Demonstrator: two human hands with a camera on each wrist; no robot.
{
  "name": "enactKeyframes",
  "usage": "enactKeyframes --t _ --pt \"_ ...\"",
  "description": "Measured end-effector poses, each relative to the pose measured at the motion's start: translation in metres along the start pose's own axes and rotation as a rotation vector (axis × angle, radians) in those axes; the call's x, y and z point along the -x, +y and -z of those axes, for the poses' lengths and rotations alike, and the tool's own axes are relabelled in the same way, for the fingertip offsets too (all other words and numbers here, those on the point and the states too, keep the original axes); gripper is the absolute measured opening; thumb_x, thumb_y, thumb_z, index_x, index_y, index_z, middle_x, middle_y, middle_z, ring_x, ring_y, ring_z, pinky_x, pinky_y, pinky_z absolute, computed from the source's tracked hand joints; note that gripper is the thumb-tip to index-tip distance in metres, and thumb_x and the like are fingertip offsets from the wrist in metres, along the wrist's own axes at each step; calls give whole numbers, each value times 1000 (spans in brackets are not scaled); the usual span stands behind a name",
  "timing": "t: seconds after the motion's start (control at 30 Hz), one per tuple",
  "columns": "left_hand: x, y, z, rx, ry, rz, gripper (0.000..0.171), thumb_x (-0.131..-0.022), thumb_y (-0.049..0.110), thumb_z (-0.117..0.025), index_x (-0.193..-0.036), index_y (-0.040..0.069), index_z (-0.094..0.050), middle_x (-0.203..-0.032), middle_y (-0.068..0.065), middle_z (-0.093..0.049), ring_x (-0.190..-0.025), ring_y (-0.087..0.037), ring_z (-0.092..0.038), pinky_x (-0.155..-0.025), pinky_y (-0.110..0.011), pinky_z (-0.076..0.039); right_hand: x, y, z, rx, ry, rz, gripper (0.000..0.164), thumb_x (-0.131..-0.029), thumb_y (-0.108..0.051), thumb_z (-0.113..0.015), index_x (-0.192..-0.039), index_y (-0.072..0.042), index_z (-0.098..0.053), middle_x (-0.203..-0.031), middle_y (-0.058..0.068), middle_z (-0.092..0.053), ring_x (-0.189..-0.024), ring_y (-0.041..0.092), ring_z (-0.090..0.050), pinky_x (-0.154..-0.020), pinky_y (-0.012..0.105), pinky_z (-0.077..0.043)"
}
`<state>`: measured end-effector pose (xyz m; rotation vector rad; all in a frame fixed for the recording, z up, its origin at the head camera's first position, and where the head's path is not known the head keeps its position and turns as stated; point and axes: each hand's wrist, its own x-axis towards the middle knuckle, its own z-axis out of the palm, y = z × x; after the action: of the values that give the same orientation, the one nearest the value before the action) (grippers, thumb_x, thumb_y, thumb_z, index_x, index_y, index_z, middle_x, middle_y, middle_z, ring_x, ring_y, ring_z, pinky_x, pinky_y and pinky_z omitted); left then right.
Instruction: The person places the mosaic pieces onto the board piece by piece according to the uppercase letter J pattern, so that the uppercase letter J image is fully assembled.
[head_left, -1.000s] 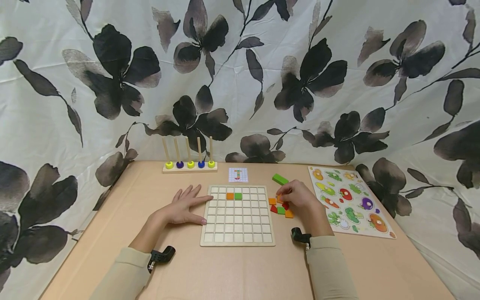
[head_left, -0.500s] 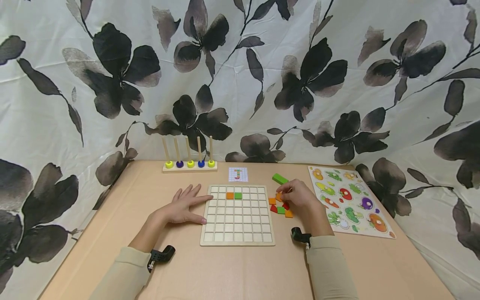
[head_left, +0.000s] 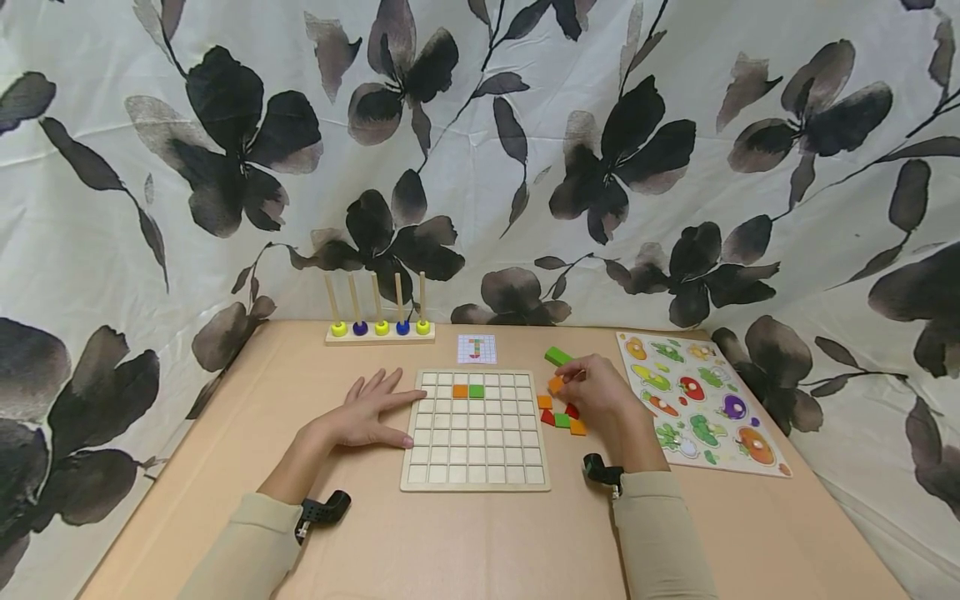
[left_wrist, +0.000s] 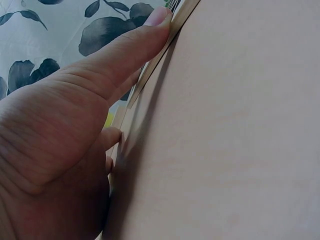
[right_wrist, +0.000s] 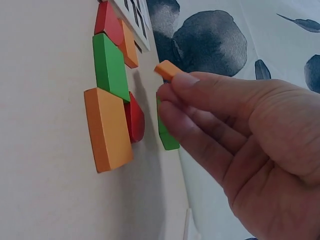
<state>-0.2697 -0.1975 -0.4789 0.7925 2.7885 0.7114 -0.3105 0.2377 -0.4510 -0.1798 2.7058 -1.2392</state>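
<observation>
My left hand (head_left: 366, 414) lies flat with spread fingers. Its index finger and thumb rest on the left edge of a wooden grid board (head_left: 456, 456); in the left wrist view the thumb touches the board's rim. An orange square tile (head_left: 460, 392) and a green square tile (head_left: 476, 392) sit side by side in the second row. Right of the board, my right hand (head_left: 600, 398) pinches an orange block (right_wrist: 167, 69) between thumb and fingertips, above the table. Below it lie loose blocks, among them a green one (right_wrist: 110, 67), a red one (right_wrist: 108, 22) and an orange one (right_wrist: 107, 131).
A long green block (head_left: 558, 356) lies behind the right hand. A small pattern card (head_left: 486, 343) is beyond the board. At the back left stands a peg rack (head_left: 380, 339) with coloured rings. A vegetable picture board (head_left: 701, 408) lies to the right.
My right hand has moved slightly up and away from the pile, carrying the orange block with it. The left hand stays in place on the board.
</observation>
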Motion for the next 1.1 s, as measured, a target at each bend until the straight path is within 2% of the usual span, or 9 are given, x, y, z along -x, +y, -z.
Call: enactKeyframes --t 0.07,0.23,0.5,0.6,0.8,0.97,1.1 --pt "0 0 0 1 -2 5 83 -71 67 -70 -144 38 -43 -159 -18 -10 -145 -44 3 -109 -66 6 1 -2 0 -16 18 -11 23 -81 -12 -77 -103 -17 -72 -93 8 -61 -87 27 -55 -67 34 -52" --pt "0 -1 -1 -6 -7 7 84 -71 69 -69 -144 39 -43 -160 -17 -10 -145 -43 3 -109 -65 6 0 -5 -3 -5 42 23 23 -84 -13 -75 -106 -15 -72 -94 6 -63 -89 26 -55 -69 32 -52" --pt "-1 -4 -1 -9 -9 6 84 -70 71 -68 -145 41 -40 -160 -16 -7 -145 -42 3 -109 -65 6 -8 -11 -14 -4 76 218 24 -85 -14 -74 -107 -8 -71 -90 5 -64 -83 23 -57 -70 29 -52" --pt "0 -3 -1 -5 -12 8 84 -70 71 -67 -145 42 -39 -160 -15 -7 -145 -41 4 -110 -64 6 -9 -16 -19 -25 90 235 23 -85 -14 -74 -106 -9 -71 -88 4 -62 -81 23 -56 -71 31 -52" --pt "0 -3 -1 -1 -14 9 84 -71 70 -68 -144 42 -40 -160 -15 -7 -145 -41 5 -109 -65 6 -12 -27 -28 6 110 239 21 -85 -16 -74 -105 -10 -72 -83 2 -63 -76 21 -58 -66 30 -53" --pt "1 -2 0 -3 -20 13 84 -71 71 -67 -145 41 -40 -160 -14 -7 -145 -40 5 -110 -64 6 -13 -36 -35 -22 94 231 21 -84 -14 -75 -104 -8 -72 -82 4 -64 -72 22 -60 -61 29 -56" --pt "1 -1 1 -1 -22 15 84 -71 70 -68 -145 40 -40 -160 -15 -7 -145 -40 5 -110 -64 7 -11 -42 -40 -34 100 260 21 -85 -13 -74 -105 -7 -72 -82 4 -64 -70 20 -61 -60 28 -57"
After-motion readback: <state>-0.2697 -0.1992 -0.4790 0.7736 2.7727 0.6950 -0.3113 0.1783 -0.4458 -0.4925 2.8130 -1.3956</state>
